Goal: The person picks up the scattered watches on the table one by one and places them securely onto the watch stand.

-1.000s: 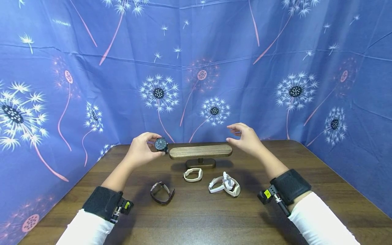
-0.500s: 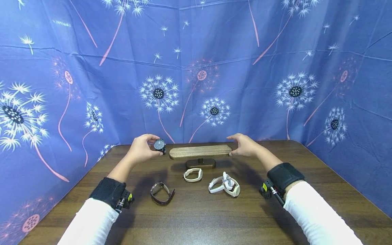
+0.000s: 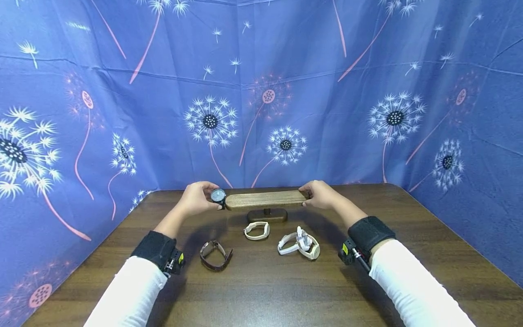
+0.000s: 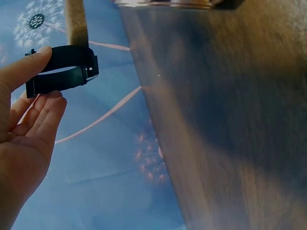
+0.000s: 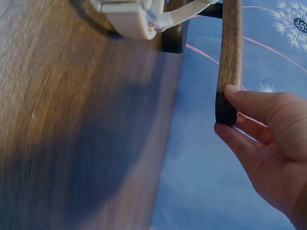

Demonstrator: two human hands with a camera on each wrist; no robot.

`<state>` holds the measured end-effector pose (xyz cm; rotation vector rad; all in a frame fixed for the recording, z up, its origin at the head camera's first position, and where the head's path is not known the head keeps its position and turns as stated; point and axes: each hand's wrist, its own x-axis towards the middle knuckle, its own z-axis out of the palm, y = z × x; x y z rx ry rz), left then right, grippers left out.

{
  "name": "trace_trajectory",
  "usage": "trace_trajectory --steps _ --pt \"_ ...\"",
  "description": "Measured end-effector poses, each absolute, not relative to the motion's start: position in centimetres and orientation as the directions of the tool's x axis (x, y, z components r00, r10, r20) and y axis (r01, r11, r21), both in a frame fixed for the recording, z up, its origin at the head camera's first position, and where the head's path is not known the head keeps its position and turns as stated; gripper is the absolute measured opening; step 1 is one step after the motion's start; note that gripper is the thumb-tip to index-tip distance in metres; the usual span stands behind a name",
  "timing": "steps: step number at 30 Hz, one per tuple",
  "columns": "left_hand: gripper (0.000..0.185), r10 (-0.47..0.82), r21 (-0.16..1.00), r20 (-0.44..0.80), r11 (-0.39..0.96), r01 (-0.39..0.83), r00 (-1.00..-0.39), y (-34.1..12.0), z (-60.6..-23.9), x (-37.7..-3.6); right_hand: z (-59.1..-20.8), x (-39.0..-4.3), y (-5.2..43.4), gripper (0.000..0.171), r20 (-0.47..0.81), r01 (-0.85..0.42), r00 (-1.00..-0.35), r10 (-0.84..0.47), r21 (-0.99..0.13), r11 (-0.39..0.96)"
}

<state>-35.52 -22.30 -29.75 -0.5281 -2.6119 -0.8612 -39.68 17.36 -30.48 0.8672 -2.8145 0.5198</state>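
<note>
on the table (image 3: 261,290), left hand (image 3: 195,200) fingers slid the gripped watch (image 3: 218,195) onto the bar (image 3: 265,199); right hand (image 3: 320,195) now pinches its end.

Left hand (image 3: 195,200) holds a black watch (image 3: 218,196) right at the left end of the wooden stand (image 3: 265,200) by the table's (image 3: 408,254) far edge, right hand (image 3: 320,195) grips the other end.

Your head view looks forward and down over the table (image 3: 261,290) | both wrist views sit close, sharing the wooden stand (image 3: 266,199).
</note>
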Motion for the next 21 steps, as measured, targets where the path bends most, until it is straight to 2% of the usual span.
trace_trajectory --steps 6,13,21 --pt "0.055 0.276 0.478 0.405 0.749 0.459 -0.872 -21.7 -30.1 -36.0 -30.6 -39.8 17.3 0.048 0.259 -0.578 -0.814 -0.521 -0.271 0.77" --pt "0.053 0.335 0.419 0.393 0.763 0.491 -0.856 -20.8 -30.1 -36.4 -30.6 -39.6 17.0 0.049 0.222 -0.552 -0.833 -0.507 -0.254 0.794" --pt "0.053 0.347 0.416 0.336 0.78 0.468 -0.876 -19.8 -30.1 -36.7 -30.2 -39.2 16.7 0.048 0.231 -0.559 -0.826 -0.514 -0.229 0.797"
